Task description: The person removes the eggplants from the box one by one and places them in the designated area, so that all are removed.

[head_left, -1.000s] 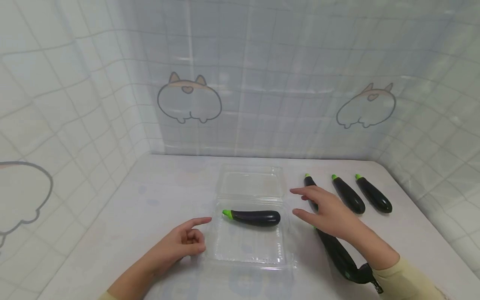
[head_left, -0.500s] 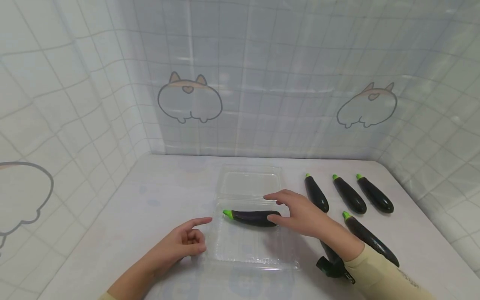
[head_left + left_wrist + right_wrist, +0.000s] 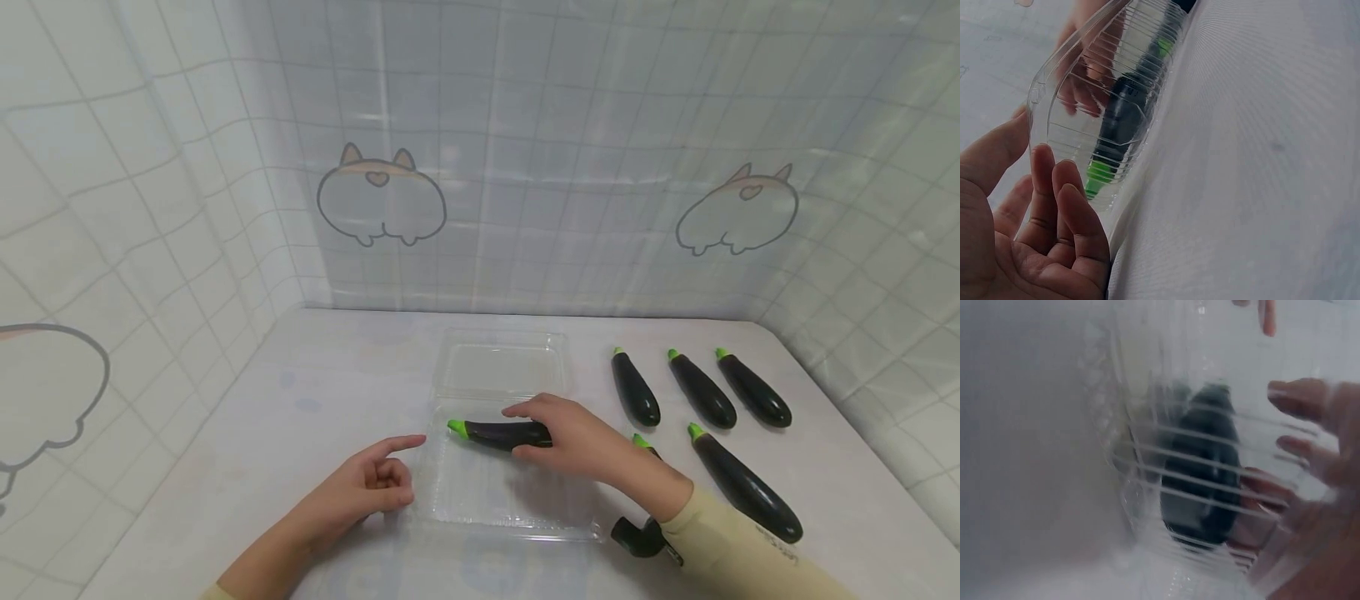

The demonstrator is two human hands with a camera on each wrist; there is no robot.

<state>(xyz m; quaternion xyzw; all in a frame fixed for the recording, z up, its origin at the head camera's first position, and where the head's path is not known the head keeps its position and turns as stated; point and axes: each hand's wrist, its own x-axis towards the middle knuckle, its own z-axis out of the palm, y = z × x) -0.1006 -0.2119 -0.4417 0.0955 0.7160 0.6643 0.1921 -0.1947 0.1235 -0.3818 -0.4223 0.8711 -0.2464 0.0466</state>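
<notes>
A dark eggplant (image 3: pixel 495 433) with a green stem lies crosswise in the base of a clear plastic clamshell box (image 3: pixel 495 508). My right hand (image 3: pixel 566 433) is over the eggplant's thick right end, its fingers on the far side and thumb on the near side. In the right wrist view, the box's ribbed wall stands in front of this eggplant (image 3: pixel 1204 469), with spread fingers (image 3: pixel 1300 400) to the right. My left hand (image 3: pixel 367 483) rests at the box's left edge, index finger extended and the others loosely bent. In the left wrist view, its fingertips (image 3: pixel 1041 153) are right at the box rim.
The box's lid (image 3: pixel 501 367) lies folded back behind the base. Eggplants (image 3: pixel 636 390) stand in a back row at the right, with another eggplant (image 3: pixel 742 483) nearer. One more eggplant (image 3: pixel 643 442) is mostly hidden by my right forearm. A black wrist camera (image 3: pixel 637 537) hangs under that wrist.
My right hand has moved left from the eggplants at the right to the one in the box, uncovering those on the table. The left hand has stayed put.
</notes>
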